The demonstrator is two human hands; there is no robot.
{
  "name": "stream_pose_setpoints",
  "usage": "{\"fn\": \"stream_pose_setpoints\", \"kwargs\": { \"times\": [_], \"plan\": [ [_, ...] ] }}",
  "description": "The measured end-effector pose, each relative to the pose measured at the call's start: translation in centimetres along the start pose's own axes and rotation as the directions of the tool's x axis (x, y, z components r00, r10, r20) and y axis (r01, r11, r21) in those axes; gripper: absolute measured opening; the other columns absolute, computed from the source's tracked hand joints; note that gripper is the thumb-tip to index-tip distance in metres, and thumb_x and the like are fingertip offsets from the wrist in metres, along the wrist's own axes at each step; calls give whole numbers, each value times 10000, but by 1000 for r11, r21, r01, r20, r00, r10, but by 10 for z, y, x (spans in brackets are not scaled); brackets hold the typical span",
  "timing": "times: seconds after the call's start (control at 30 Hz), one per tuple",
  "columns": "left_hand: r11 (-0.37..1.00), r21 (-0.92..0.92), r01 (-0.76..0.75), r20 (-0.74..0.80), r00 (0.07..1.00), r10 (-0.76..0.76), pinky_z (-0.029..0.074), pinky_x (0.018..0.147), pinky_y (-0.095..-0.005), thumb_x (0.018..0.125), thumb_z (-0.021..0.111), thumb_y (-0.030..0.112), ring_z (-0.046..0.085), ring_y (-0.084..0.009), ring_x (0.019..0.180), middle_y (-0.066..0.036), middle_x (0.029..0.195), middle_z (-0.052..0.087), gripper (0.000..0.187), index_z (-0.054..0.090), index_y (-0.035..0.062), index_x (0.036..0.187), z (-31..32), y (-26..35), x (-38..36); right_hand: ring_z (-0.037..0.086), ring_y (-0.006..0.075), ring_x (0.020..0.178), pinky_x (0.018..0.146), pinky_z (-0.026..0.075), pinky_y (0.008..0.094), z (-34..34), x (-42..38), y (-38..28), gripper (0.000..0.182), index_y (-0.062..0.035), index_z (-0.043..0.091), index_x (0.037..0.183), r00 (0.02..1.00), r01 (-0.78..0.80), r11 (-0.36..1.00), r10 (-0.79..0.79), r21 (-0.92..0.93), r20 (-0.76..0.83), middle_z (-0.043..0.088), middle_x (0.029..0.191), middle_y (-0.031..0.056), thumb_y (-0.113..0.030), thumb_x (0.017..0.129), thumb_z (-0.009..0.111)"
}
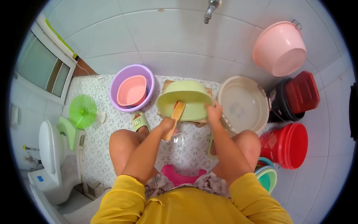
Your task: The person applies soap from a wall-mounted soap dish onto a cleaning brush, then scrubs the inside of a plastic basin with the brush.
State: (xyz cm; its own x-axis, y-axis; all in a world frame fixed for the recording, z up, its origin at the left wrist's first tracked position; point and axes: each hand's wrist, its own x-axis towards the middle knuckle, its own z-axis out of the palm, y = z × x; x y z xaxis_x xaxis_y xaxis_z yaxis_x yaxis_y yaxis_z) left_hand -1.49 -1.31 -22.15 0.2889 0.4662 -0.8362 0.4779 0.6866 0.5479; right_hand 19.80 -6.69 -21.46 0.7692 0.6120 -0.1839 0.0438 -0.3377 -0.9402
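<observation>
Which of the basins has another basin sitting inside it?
The purple basin at the left: a smaller pink basin sits inside it. The green and beige basins hold no basin.

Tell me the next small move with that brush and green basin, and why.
Probably push the brush down along the inner wall of the green basin. The left hand grips its handle with the head already over the near rim, and the right hand steadies that rim, holding the basin tilted toward the person on the wooden stand.

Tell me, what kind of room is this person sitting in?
Most likely a home bathroom or washroom: a toilet stands at the left, a tap juts from the tiled wall, and plastic basins surround the person.
</observation>
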Motion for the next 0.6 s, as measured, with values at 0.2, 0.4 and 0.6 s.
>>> {"fn": "stream_pose_setpoints", "kwargs": {
  "times": [0.2,0.4,0.6],
  "plan": [
    [999,-30,10,9,1000,-10,491,545,-368,912,433,309,560,-235,620,-141,750,557,306,499,17,972,-1,-7,0,618,186,747,634,502,273,14,-24,63,322,56,611,993,959,-269,936,241,226,147,649,889,125,-88,717,695],
    [998,-36,53,115,992,-48,483,516,-367,903,474,359,556,-228,591,-135,755,552,357,518,6,937,24,-15,-4,615,202,638,496,540,259,13,-29,60,263,95,580,967,935,-346,890,301,298,187,623,871,149,-46,763,669],
    [971,192,-142,-165,971,174,491,459,-342,909,481,315,578,-222,557,-151,745,578,367,561,-44,899,13,-25,10,626,206,651,489,557,268,16,-34,60,241,101,581,954,955,-290,903,250,317,161,620,887,160,-35,771,659]
  ]
}}
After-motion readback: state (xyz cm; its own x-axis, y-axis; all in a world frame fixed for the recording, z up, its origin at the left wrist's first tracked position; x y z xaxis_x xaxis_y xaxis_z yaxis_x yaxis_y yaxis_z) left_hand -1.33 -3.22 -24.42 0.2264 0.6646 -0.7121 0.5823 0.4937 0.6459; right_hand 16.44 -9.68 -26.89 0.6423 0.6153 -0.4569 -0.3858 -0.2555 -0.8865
